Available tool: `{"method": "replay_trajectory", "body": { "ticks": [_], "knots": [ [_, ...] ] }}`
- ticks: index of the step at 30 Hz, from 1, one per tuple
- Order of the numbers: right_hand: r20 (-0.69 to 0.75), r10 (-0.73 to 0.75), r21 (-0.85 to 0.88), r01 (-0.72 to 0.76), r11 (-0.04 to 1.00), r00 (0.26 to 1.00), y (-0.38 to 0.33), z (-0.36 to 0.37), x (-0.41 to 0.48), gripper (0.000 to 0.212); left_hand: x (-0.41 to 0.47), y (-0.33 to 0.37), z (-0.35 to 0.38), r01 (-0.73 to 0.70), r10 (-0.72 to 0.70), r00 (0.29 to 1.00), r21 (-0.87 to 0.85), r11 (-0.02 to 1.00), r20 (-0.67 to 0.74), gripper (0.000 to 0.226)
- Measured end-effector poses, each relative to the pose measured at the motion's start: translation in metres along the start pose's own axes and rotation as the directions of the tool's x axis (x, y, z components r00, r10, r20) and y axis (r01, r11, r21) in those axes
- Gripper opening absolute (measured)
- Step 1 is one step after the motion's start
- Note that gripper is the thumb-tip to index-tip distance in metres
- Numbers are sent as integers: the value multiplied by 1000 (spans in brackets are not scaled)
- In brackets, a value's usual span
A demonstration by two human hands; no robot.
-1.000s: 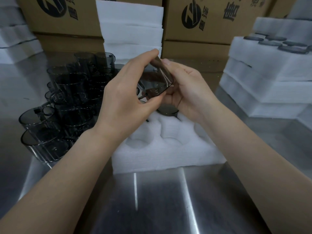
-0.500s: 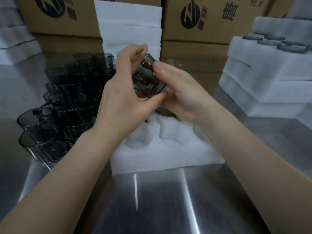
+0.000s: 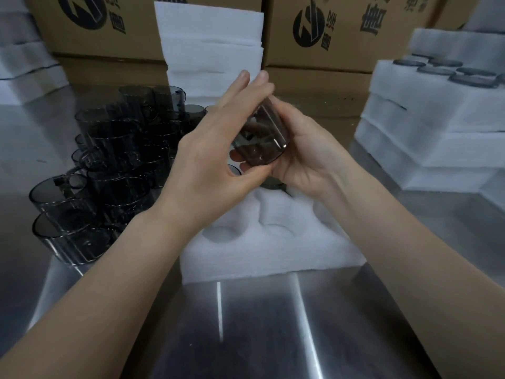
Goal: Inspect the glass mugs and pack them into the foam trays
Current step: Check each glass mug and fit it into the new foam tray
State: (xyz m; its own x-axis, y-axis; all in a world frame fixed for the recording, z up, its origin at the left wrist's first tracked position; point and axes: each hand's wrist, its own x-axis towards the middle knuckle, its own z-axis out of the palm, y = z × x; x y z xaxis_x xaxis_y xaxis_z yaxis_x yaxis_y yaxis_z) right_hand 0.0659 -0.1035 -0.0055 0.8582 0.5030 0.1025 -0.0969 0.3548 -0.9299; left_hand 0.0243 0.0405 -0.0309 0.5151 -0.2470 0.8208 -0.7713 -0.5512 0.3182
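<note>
A smoky grey glass mug (image 3: pixel 261 138) is held tilted in the air above a white foam tray (image 3: pixel 267 247). My left hand (image 3: pixel 210 157) grips it from the left, fingers over the top and thumb underneath. My right hand (image 3: pixel 306 151) cups it from the right and below. The tray's near round pockets are empty; one dark mug (image 3: pixel 270 183) sits in a far pocket, mostly hidden behind my hands. A stacked cluster of the same grey mugs (image 3: pixel 109 165) stands to the left of the tray.
A steel table (image 3: pixel 259 324) carries everything. A stack of foam sheets (image 3: pixel 213 45) and cardboard boxes (image 3: pixel 341 31) line the back. Stacked foam trays (image 3: pixel 437 119) holding mugs stand at the right. More foam lies at the far left (image 3: pixel 24 69).
Both hands have turned the mug over between them; its open rim faced me before, now its side and base face me. My left fingers have stretched out over the top.
</note>
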Motion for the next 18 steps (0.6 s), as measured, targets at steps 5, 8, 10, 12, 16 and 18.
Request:
{"method": "replay_trajectory", "body": {
  "ticks": [5, 8, 10, 12, 16, 18],
  "knots": [
    [37, -30, -2, 30, 1000, 999, -2, -8, -1, 33, 1, -2, -3, -7, 7, 1000, -11, 1000, 7, 70],
    [-21, -36, -26, 35, 999, 999, -1, -11, 1, 30, 0, -6, -4, -29, 29, 998, 3, 1000, -57, 66],
    [-101, -42, -32, 39, 999, 994, 2, -12, 3, 21, 1, -7, -4, 11, -13, 997, -24, 1000, -74, 64],
    [-156, -69, -55, 61, 997, 985, 2, -13, 3, 15, 0, -8, -3, 47, -52, 996, -68, 997, -68, 63],
    [-204, -47, -228, -1, 974, 978, -1, -15, 3, 33, 0, -9, -2, 94, -91, 996, -194, 977, 22, 61],
    [-192, 14, -209, -55, 976, 981, -1, -14, 4, 39, 0, -10, -3, 105, -95, 994, -234, 967, 50, 60]
  ]
}}
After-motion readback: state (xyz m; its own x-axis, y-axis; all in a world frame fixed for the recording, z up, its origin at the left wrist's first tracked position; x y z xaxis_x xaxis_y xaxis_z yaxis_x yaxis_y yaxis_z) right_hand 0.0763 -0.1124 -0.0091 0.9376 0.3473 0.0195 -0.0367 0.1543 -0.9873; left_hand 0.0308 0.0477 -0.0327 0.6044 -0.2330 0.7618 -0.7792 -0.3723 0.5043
